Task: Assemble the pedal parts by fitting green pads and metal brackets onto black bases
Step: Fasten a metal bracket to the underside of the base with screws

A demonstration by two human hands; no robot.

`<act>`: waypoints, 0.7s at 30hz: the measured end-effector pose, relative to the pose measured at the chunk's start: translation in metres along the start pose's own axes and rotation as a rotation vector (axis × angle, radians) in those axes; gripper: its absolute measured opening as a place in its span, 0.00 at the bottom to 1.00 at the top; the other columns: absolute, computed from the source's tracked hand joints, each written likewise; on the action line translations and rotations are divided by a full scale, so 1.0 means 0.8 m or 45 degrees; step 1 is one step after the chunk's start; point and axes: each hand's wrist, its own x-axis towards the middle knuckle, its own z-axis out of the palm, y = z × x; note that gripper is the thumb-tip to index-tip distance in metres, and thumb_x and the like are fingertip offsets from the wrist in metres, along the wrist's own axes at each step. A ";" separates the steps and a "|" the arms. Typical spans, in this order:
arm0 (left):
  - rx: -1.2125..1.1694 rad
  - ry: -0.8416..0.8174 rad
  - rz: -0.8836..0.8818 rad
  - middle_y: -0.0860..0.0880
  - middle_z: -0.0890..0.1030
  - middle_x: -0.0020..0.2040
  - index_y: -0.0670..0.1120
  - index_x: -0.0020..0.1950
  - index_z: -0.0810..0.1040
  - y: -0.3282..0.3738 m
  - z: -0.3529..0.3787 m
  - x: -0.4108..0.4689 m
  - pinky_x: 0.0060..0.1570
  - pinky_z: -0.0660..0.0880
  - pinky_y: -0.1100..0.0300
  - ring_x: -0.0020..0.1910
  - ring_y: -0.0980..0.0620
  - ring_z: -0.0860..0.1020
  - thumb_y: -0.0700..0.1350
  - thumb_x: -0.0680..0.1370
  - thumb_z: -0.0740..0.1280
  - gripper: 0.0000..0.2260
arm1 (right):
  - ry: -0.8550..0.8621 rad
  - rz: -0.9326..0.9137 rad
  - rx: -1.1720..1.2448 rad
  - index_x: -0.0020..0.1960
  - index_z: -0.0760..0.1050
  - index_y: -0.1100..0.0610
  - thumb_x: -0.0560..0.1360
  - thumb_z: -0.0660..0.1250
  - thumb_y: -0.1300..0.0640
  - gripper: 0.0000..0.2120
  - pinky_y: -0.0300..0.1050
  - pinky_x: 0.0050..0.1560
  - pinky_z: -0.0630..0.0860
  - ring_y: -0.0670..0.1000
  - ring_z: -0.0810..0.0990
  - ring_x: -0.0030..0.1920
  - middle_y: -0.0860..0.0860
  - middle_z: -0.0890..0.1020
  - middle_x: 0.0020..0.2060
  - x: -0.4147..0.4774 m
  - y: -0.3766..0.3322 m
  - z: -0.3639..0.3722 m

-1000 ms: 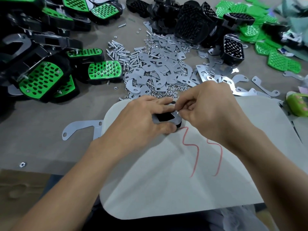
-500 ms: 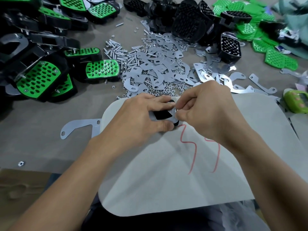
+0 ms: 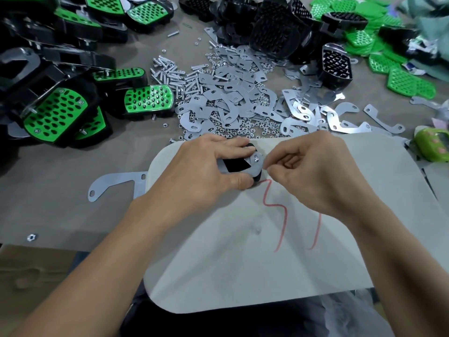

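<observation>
Most of the grey counter [image 3: 60, 205] is covered at the back by heaped brackets [image 3: 230, 100], spare bases [image 3: 274, 32], loose green pads [image 3: 410, 85] and finished pedals [image 3: 56, 115]; bare room is left along the near left edge and on the white sheet [image 3: 267, 268] overhanging the front. On that sheet the black base [image 3: 237, 165], with a metal bracket [image 3: 255, 164] laid on it, is gripped and largely hidden by the left hand [image 3: 201, 171]. The right hand [image 3: 313, 171] is curled, fingertips pinched at the bracket's end, and whether anything is held there cannot be told.

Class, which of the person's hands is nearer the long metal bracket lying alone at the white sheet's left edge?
Left. The left hand lies just right of the bracket; the right hand is farther right.
</observation>
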 end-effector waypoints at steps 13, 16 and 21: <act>-0.041 0.037 0.014 0.72 0.79 0.62 0.64 0.61 0.83 -0.006 0.003 -0.003 0.60 0.61 0.81 0.62 0.76 0.69 0.54 0.68 0.82 0.23 | 0.288 0.085 0.017 0.41 0.84 0.43 0.70 0.75 0.58 0.09 0.25 0.42 0.71 0.40 0.79 0.39 0.39 0.82 0.33 -0.045 0.019 0.007; -0.012 0.035 0.021 0.78 0.76 0.56 0.66 0.59 0.82 -0.004 0.002 -0.003 0.60 0.61 0.80 0.61 0.76 0.69 0.55 0.69 0.81 0.21 | 0.301 0.045 -0.130 0.50 0.86 0.46 0.74 0.71 0.59 0.10 0.23 0.41 0.66 0.43 0.76 0.38 0.41 0.80 0.37 -0.009 0.030 0.000; 0.001 0.044 0.017 0.81 0.75 0.51 0.65 0.58 0.83 0.002 0.003 -0.002 0.61 0.63 0.79 0.63 0.70 0.72 0.51 0.72 0.80 0.18 | 0.163 -0.031 -0.359 0.45 0.86 0.52 0.72 0.70 0.60 0.07 0.41 0.45 0.74 0.53 0.80 0.42 0.50 0.84 0.36 0.077 0.022 -0.010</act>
